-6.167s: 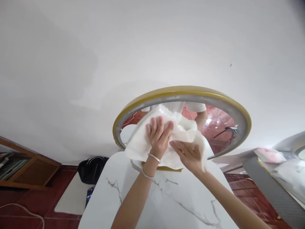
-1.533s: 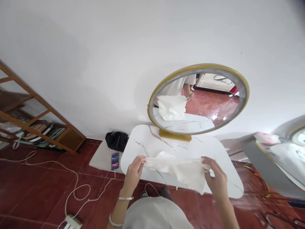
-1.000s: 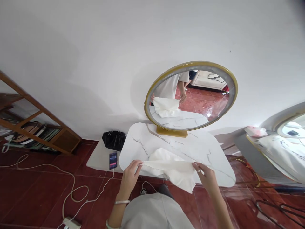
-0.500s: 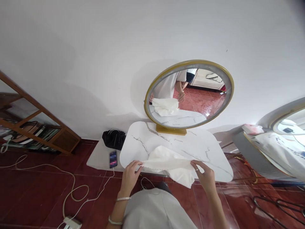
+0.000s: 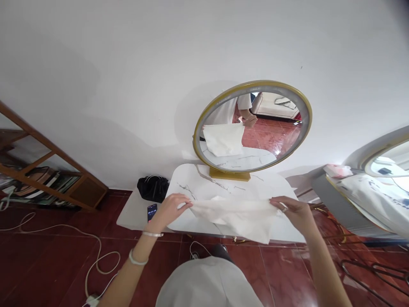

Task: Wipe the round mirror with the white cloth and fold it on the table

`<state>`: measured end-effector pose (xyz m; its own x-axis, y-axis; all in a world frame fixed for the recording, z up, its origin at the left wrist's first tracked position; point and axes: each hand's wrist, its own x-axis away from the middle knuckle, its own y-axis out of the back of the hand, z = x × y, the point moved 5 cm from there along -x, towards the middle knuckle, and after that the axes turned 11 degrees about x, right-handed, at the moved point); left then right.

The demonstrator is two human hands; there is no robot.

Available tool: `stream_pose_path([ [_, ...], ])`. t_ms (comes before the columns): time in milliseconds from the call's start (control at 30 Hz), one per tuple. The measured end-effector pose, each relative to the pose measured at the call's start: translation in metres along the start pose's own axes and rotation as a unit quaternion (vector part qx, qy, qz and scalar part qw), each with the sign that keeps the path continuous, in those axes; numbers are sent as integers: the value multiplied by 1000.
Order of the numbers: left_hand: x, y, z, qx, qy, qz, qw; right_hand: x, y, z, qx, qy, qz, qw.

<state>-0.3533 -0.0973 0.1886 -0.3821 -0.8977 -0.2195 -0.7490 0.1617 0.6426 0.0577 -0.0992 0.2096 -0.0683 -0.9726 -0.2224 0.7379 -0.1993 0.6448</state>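
Observation:
A thin white cloth (image 5: 236,215) is stretched between my two hands over the front of a white marble-patterned table (image 5: 185,181). My left hand (image 5: 174,209) pinches its left upper corner between thumb and fingers. At the other upper corner, my right hand (image 5: 294,212), with a ring on one finger, has the same kind of pinch. The lower part of the cloth hangs down past the table's front edge on the right side. Behind it stands a round gold-framed mirror (image 5: 252,125), which reflects the raised cloth and one hand.
A black bag (image 5: 153,188) and a phone (image 5: 152,212) lie on a pale surface to the left. Cables (image 5: 100,251) run over the red tiled floor. A wooden shelf (image 5: 54,157) stands far left. On the right is another table (image 5: 348,209) with a mirror and white fabric.
Both hands have risen and moved farther apart, pulling the cloth wider and lifting it off much of the tabletop. More of the cloth's spread face shows in the mirror.

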Motion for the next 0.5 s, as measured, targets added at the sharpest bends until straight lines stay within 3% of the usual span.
stream_pose_path([
  [167,-45,56,-50,82,-30,34,996,-23,52,29,-53,18,-112,992],
  [267,-64,74,-81,128,-45,40,990,-23,81,31,-67,30,-166,983],
  [367,-84,70,-104,134,-66,40,988,-21,103,25,15,36,-180,983],
  [500,-116,35,-121,74,-107,19,991,-24,124,9,136,97,-164,972],
])
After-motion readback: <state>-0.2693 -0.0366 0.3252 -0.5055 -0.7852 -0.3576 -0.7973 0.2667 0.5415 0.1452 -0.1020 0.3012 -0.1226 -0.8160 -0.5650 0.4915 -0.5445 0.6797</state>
